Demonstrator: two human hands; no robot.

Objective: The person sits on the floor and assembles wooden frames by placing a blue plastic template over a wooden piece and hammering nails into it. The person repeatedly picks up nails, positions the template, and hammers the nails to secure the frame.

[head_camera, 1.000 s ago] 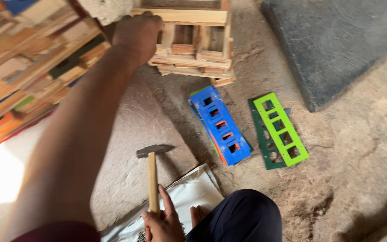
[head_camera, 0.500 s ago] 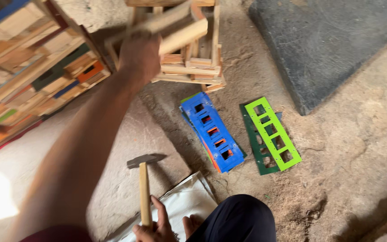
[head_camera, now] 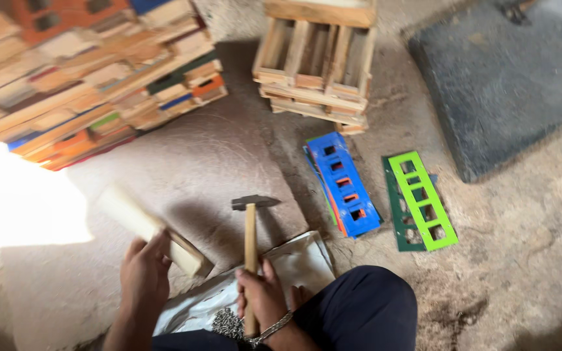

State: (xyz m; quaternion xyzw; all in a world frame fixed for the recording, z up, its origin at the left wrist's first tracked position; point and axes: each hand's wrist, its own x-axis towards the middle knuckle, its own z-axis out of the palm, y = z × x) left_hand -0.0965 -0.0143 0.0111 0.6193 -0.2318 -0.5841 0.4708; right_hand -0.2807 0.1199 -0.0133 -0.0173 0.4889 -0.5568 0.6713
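**A pale wooden block in one hand, a hammer in the other**

The left hand (head_camera: 144, 270) is wrapped around a pale, unpainted rectangular wooden block (head_camera: 147, 227), gripping it near its lower end. The block slants up and to the left from the hand, its upper part blurred, and it hangs above the bare concrete floor (head_camera: 183, 162) at lower left. Its faces look smooth and plain, without paint.

The right hand (head_camera: 261, 296) is clenched around the light wooden handle of a hammer with a dark metal head (head_camera: 252, 227). The hammer stands almost upright, head uppermost, over a crumpled white plastic sheet (head_camera: 294, 263) spread on the floor in front of the person's dark-trousered knee (head_camera: 359, 312). On the sheet, just beside the right wrist, lies a small heap of dark nails (head_camera: 226, 322).

Beyond the hammer, a stack of open slatted wooden frames (head_camera: 313, 65) sits on the floor; nothing shows inside them. To the left lies a big pile of wooden slats, some painted (head_camera: 86, 78). Right of the hammer lie a blue windowed panel (head_camera: 345, 182) and a green windowed panel (head_camera: 421, 198), well apart from both hands. A grey mat (head_camera: 508, 78) fills the upper right.
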